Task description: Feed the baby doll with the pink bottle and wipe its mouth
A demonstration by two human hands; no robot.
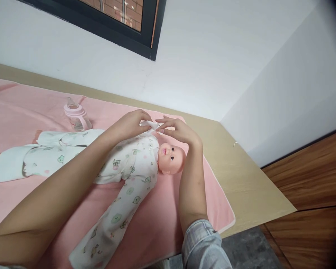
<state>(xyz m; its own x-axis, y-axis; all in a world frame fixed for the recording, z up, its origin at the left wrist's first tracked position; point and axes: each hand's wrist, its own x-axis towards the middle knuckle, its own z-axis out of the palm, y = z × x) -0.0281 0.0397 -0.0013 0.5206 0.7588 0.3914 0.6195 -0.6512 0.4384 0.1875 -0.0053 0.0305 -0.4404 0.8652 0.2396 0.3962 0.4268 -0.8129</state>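
You are reaching across a doll (172,158) that is lying on its back on a pink blanket (30,104), its head pointing right and its legs stretching left. It is wearing a white outfit (134,155) printed with small green animals. Both your hands are meeting over the far sleeve (153,126), just beyond the doll's shoulder. Your left hand (132,125) is coming in from the left, its forearm crossing above the doll's body, and its grip is narrowing on the white cloth, with thumb and fingers pinching a fold between them. Your right hand (179,130) is arching in from the right, past the doll's head; its fingers are spreading loosely and their tips are touching the same cloth, but you cannot tell whether that grip is actually closing on it. The near sleeve (123,213) is lying flat, slanting toward the near left. A baby bottle (77,115) with a pink collar and handle is resting on the blanket, just beyond the doll's legs. The blanket is covering much of the table (246,179), whose bare wood is showing at the right and along the far wall (196,71), below a dark-framed window (123,18).
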